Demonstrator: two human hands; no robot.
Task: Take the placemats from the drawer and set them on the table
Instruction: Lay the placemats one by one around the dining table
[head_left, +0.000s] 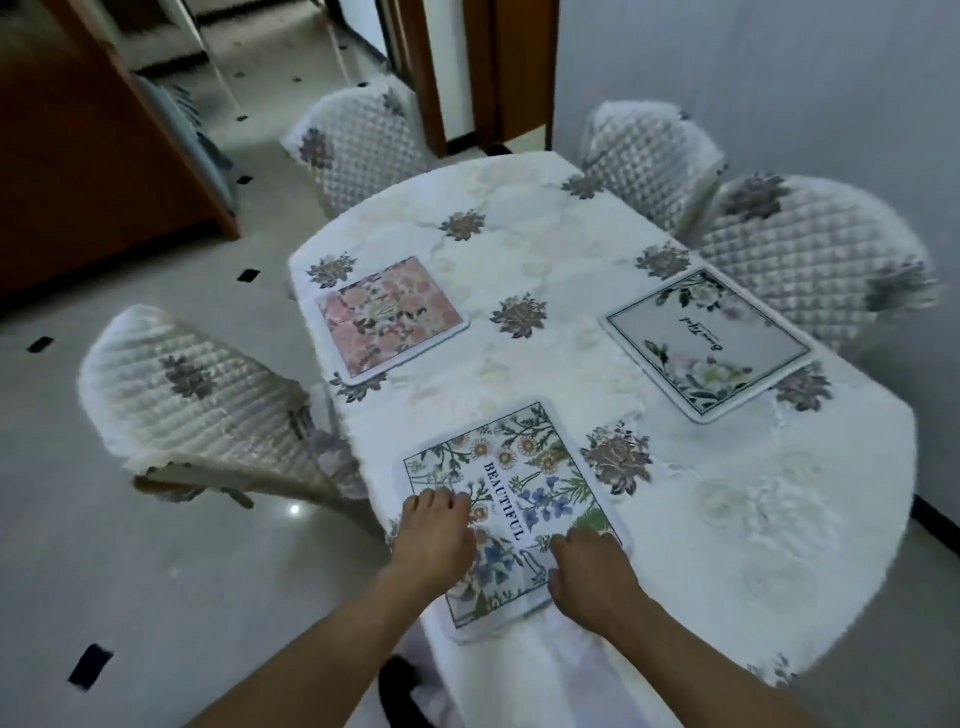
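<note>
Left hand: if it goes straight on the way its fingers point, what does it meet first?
The left hand rests on the BEAUTIFUL placemat, so it would only cross that, then bare tablecloth. Beyond, perhaps the grey placemat; the line is uncertain.

left grip (434, 530), right grip (592, 571), palms down

The hands (434, 535) (592, 569) hide part of the near placemat (519, 467); script on the right placemat (706, 343) is illegible.
</note>
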